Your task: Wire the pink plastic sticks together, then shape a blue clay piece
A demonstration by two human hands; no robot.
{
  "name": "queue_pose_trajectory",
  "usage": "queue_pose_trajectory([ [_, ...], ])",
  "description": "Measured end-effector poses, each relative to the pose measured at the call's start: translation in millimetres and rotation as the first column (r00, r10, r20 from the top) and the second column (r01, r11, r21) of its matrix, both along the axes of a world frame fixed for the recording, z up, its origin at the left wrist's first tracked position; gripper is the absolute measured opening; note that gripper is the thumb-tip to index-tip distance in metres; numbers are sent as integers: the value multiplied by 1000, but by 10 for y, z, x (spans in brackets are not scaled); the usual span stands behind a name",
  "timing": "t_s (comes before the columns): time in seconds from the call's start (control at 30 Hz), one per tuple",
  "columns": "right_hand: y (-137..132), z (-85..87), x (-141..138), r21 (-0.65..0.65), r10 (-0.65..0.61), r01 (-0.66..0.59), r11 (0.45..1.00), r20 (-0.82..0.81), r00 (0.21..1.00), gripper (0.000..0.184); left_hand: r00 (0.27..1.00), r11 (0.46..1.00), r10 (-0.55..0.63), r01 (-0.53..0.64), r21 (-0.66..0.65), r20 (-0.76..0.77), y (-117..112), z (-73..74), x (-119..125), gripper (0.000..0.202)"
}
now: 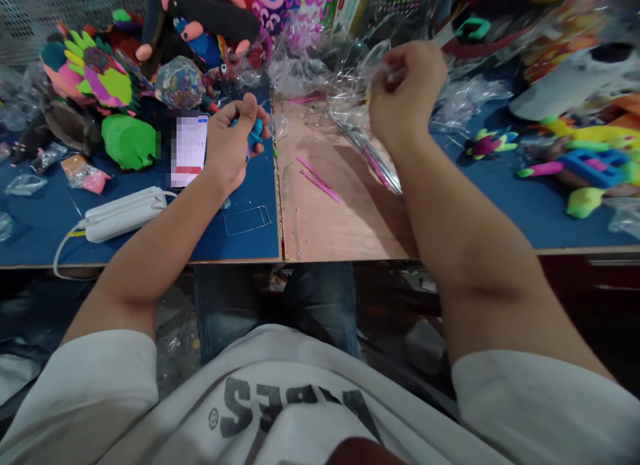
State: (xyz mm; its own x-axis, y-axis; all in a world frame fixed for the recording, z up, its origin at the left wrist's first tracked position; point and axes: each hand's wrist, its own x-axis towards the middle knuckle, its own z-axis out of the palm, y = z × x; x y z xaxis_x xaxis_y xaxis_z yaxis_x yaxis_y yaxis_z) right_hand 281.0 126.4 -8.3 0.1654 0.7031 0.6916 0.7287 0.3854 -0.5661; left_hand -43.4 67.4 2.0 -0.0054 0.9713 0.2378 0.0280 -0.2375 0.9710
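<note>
My left hand (235,142) is closed around a small blue toy piece (256,133), held above the blue table mat beside a phone (189,150). My right hand (404,95) is raised over the bare wooden strip (320,218) and pinches a clear plastic bag (361,128) that hangs down and trails toward the table. Two thin pink strips (320,180) lie on the wood below, between the two hands.
Colourful plush toys (95,78) pile up at the back left, more toys (590,165) at the right. A white power bank with cable (123,214) lies near the front left edge. Crumpled clear bags (310,65) fill the back centre. The table edge runs just above my knees.
</note>
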Motion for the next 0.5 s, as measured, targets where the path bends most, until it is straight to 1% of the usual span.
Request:
queue_pose_trajectory([
  [0.03,80,-33,118,30,-117,117,993,22,993,21,1000,1000,21,-21,-15,16,-10,9,26,69],
  [0.1,188,-120,289,-27,-210,213,977,106,972,45,996,998,43,-39,-45,77,-49,57,69,77],
  [0.13,207,-163,326,-58,-226,236,970,144,963,60,992,998,46,-39,-59,115,-78,94,88,79],
  [0.17,198,-195,321,-73,-217,232,970,168,962,71,985,997,49,-38,-69,164,-115,137,107,81],
  [0.2,159,-209,275,-59,-190,204,977,180,965,75,976,996,50,-32,-88,213,-156,184,128,84],
  [0.23,91,-203,187,-2,-148,151,988,182,972,73,962,995,51,-24,-101,270,-201,229,152,85],
  [0.27,-4,-176,63,67,-85,73,995,193,978,72,940,992,59,-18,-122,337,-246,272,179,86],
  [0.3,-121,-133,-88,134,3,-35,990,231,973,74,922,985,51,17,-171,383,-291,308,208,88],
  [0.33,-253,-81,-256,212,97,-158,964,272,957,77,904,978,53,38,-204,425,-334,337,240,89],
  [0.37,-391,-27,-429,205,209,-281,937,315,926,78,885,974,49,61,-220,463,-374,357,272,89],
  [0.4,-524,20,-594,180,315,-404,897,381,869,82,866,973,32,87,-212,499,-410,369,302,88],
  [0.43,-645,58,-742,106,399,-492,864,451,798,87,845,978,-6,117,-175,535,-441,371,330,87],
  [0.47,-745,83,-865,49,460,-554,831,498,735,94,827,978,-67,166,-127,559,-465,364,352,85],
  [0.5,-819,97,-959,11,496,-581,814,507,705,98,811,972,-137,220,-79,569,-482,349,367,82],
])
